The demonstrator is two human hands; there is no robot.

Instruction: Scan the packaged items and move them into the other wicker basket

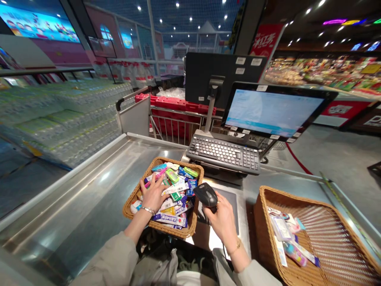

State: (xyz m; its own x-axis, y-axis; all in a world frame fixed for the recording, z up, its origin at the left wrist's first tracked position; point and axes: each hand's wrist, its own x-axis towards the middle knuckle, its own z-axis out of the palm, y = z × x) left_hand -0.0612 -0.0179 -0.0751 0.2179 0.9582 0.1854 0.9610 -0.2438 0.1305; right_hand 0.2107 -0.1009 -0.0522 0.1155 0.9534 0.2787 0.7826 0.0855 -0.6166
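The right hand is wrapped around the handle of the handheld scanner. Left of that grip, the left hand has its fingers spread over packets filling the wicker basket. Caution: packets heaped beneath the left hand may slide over the rim if pushed sideways. Overlapping labels may cause a misread at the scanner.
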